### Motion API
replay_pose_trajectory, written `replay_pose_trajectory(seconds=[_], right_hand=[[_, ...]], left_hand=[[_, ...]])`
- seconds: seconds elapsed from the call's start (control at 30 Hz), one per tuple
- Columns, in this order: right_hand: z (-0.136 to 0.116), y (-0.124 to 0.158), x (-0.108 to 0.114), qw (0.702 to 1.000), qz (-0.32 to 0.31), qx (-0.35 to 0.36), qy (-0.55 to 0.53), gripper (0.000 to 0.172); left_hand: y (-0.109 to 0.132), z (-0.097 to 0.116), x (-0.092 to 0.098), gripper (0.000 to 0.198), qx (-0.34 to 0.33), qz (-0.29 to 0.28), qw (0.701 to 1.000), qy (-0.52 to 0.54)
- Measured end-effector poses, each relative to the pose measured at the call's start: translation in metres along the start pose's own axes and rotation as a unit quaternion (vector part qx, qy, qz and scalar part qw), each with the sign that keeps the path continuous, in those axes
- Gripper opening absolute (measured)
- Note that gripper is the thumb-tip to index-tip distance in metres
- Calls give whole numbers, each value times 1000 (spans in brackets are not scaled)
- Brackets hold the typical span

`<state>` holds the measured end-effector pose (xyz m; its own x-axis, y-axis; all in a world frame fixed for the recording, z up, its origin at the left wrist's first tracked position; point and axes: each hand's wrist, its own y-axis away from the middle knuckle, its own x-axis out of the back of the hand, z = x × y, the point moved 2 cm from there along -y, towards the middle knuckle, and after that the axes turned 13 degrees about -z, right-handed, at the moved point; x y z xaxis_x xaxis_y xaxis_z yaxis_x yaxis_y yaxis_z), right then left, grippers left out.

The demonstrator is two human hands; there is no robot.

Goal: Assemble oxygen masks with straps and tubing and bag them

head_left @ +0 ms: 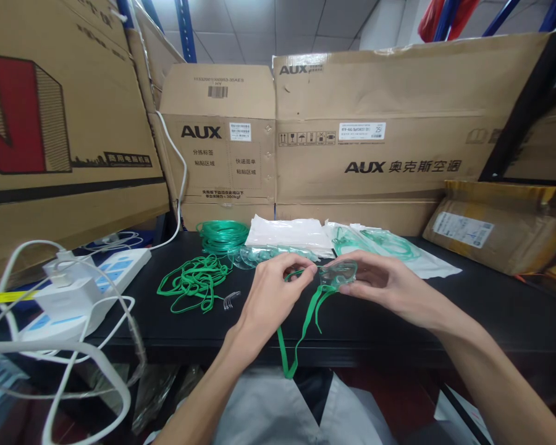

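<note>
My right hand [375,281] grips a clear plastic mask [340,275] between thumb and fingers. In a pinch of thumb and forefinger, my left hand [278,287] holds a green elastic strap [285,352]. The strap hangs in a loop below the hands, with a loose end under the mask. Whether it passes through the mask's edge on the left is too small to tell. Several more clear masks [254,254] lie in a row behind my left hand. A tangle of green straps [197,278] and a few thin metal strips [230,301] rest to the left.
A coil of green tubing [223,236], white bags [290,233] and bagged tubing [389,244] line the back of the black table [375,334]. At left stands a power strip [120,269] with white cables. Cardboard boxes [366,136] wall the rear; a taped parcel [500,225] sits right.
</note>
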<state>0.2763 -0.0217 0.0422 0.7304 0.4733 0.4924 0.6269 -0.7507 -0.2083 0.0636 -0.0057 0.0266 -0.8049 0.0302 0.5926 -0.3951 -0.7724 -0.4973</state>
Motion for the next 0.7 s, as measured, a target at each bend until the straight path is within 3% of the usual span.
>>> replay_pose_trajectory(seconds=[0.7], right_hand=[[3,-4,-3,1000,7,20,6,31]], left_hand=[[1,6,-3,9,1,1,1000,-29]])
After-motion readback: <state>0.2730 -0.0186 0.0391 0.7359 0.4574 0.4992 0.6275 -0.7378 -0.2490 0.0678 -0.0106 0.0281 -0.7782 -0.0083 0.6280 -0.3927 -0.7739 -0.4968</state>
